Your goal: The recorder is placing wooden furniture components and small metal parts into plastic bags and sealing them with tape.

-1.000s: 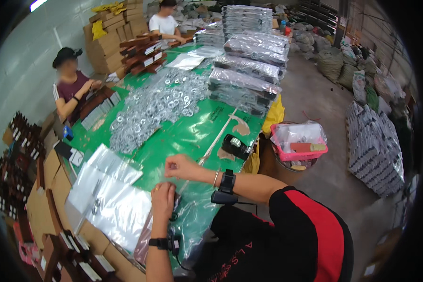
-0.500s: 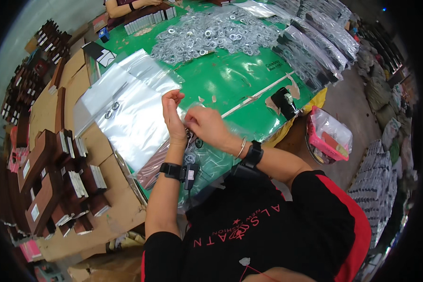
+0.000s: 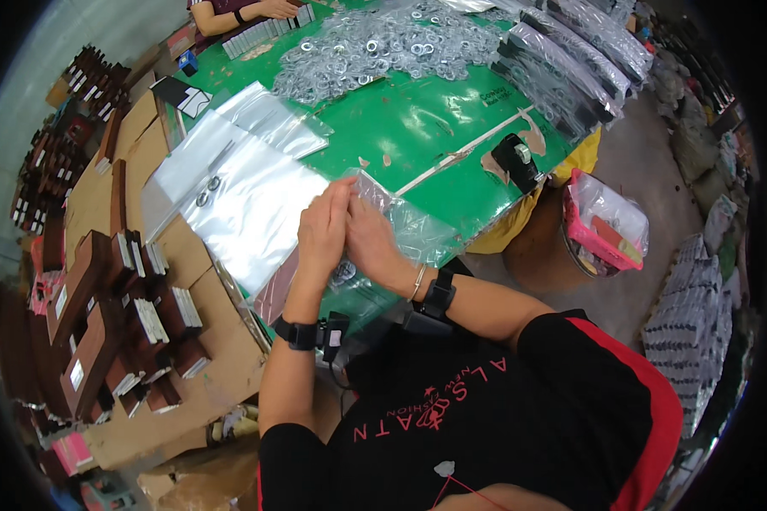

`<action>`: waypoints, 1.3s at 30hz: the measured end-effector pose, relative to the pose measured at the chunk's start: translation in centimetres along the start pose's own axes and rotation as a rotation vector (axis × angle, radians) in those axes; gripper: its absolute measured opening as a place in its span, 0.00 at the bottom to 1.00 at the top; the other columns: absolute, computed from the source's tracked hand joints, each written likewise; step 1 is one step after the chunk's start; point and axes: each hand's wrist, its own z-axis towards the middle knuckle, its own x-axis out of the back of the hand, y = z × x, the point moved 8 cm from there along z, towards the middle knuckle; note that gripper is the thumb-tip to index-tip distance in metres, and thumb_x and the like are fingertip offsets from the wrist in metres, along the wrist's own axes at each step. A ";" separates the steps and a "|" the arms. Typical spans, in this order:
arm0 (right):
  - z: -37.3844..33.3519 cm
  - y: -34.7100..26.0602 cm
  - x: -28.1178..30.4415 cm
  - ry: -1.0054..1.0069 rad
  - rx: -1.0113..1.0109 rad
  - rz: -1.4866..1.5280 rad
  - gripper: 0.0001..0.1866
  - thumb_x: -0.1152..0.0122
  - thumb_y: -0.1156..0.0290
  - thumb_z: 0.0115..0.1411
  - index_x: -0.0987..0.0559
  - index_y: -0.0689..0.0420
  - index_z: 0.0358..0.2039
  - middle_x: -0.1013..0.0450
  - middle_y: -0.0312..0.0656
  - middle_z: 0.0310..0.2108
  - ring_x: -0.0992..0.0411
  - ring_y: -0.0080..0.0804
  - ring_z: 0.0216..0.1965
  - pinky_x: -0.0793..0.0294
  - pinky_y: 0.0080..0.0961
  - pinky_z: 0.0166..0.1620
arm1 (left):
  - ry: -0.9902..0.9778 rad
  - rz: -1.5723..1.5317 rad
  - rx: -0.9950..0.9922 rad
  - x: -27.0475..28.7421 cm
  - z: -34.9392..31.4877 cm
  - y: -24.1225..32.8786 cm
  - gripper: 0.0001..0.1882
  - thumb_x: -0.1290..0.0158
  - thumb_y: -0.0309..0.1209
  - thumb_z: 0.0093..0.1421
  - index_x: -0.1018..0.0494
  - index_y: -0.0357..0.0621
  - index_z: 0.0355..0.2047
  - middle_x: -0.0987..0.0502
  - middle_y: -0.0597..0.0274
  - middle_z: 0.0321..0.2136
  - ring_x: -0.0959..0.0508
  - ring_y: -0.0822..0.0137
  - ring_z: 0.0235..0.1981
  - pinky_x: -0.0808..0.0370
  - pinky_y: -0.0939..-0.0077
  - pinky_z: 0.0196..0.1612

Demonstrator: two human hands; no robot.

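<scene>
My left hand [image 3: 320,228] and my right hand [image 3: 371,237] meet side by side over the near edge of the green table, fingers bent inward and pressed together. A clear plastic bag [image 3: 418,223] is gathered at them, its crinkled film spreading out to the right. Both hands appear closed on its edge, though the fingertips are partly hidden. Below the wrists a round ring-shaped piece [image 3: 343,271] shows through film. A reddish-brown flat piece [image 3: 274,285] lies left of my left wrist. Beyond the hands rests a stack of clear plastic bags [image 3: 247,192].
A large heap of metal rings [image 3: 383,51] covers the table's far side. Wrapped bundles [image 3: 554,72] are stacked at far right, near a black device [image 3: 516,162]. Brown wooden pieces [image 3: 102,328] pile up on cardboard at left. A pink basket [image 3: 605,230] stands right. Another person's hand [image 3: 274,8] works opposite.
My right hand has turned upright and moved up against the left. My left fingers have bent toward it. The clear bag now spreads farther right of the hands.
</scene>
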 end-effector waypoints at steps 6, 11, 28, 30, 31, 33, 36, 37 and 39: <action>-4.6 -4.7 4.1 -0.378 0.093 0.521 0.22 0.41 0.76 0.57 0.26 0.64 0.53 0.27 0.50 0.45 0.27 0.51 0.45 0.27 0.41 0.47 | 0.065 -0.182 -0.029 0.5 -1.3 -3.0 0.20 0.59 0.37 0.70 0.25 0.43 0.56 0.17 0.54 0.38 0.21 0.57 0.36 0.25 0.62 0.43; -5.2 0.8 15.4 -0.268 0.209 0.116 0.29 0.28 0.69 0.49 0.24 0.51 0.54 0.25 0.45 0.47 0.27 0.45 0.49 0.28 0.38 0.49 | 0.082 0.066 -0.027 0.0 -1.4 -2.2 0.19 0.52 0.38 0.68 0.23 0.44 0.53 0.17 0.56 0.32 0.21 0.60 0.34 0.26 0.65 0.41; -8.4 8.4 13.1 -0.097 -0.110 0.135 0.21 0.39 0.77 0.54 0.25 0.56 0.50 0.30 0.46 0.40 0.28 0.44 0.41 0.27 0.36 0.43 | -0.058 0.595 -0.139 -1.6 -1.6 -0.6 0.64 0.25 0.43 0.33 0.45 0.51 0.72 0.23 0.65 0.41 0.26 0.59 0.43 0.32 0.60 0.45; -8.8 8.1 12.6 -0.123 -0.107 0.222 0.23 0.38 0.73 0.56 0.26 0.56 0.53 0.29 0.46 0.40 0.27 0.43 0.41 0.27 0.36 0.44 | -0.063 0.598 -0.129 -1.4 -2.5 -0.9 0.64 0.25 0.42 0.33 0.45 0.52 0.72 0.24 0.65 0.41 0.26 0.59 0.43 0.32 0.60 0.45; -9.6 9.6 11.4 -0.125 -0.234 0.322 0.25 0.37 0.68 0.57 0.28 0.57 0.56 0.28 0.46 0.38 0.27 0.41 0.40 0.27 0.35 0.43 | -0.050 0.606 -0.133 -0.8 -2.1 -1.0 0.65 0.25 0.41 0.33 0.46 0.52 0.72 0.24 0.65 0.40 0.26 0.58 0.43 0.32 0.60 0.45; -7.8 12.1 9.6 -0.156 -0.419 0.379 0.28 0.37 0.62 0.60 0.30 0.58 0.58 0.27 0.45 0.33 0.26 0.38 0.36 0.27 0.35 0.40 | -0.097 0.598 -0.088 -2.3 -2.0 -2.8 0.65 0.25 0.39 0.33 0.46 0.54 0.72 0.25 0.65 0.40 0.27 0.58 0.44 0.32 0.59 0.47; -7.6 12.0 9.1 -0.236 -0.405 0.201 0.29 0.36 0.62 0.60 0.31 0.60 0.58 0.27 0.39 0.28 0.26 0.32 0.29 0.28 0.32 0.34 | -0.068 0.610 -0.115 -2.1 -2.6 -0.9 0.64 0.26 0.40 0.35 0.46 0.55 0.72 0.27 0.67 0.44 0.28 0.59 0.46 0.34 0.59 0.50; -7.4 12.3 8.2 -0.314 -0.420 0.358 0.28 0.35 0.62 0.60 0.31 0.61 0.58 0.27 0.37 0.28 0.27 0.28 0.28 0.28 0.29 0.33 | -0.076 0.632 -0.131 -2.2 -2.8 -0.7 0.62 0.26 0.39 0.36 0.46 0.54 0.72 0.27 0.66 0.44 0.28 0.58 0.46 0.34 0.59 0.50; -7.4 13.0 6.7 -0.426 -0.542 0.860 0.25 0.35 0.68 0.61 0.30 0.60 0.57 0.27 0.33 0.29 0.27 0.20 0.27 0.29 0.20 0.32 | -0.062 0.663 -0.135 -1.8 -2.7 -0.7 0.61 0.27 0.39 0.37 0.46 0.54 0.72 0.27 0.65 0.44 0.29 0.58 0.46 0.34 0.59 0.49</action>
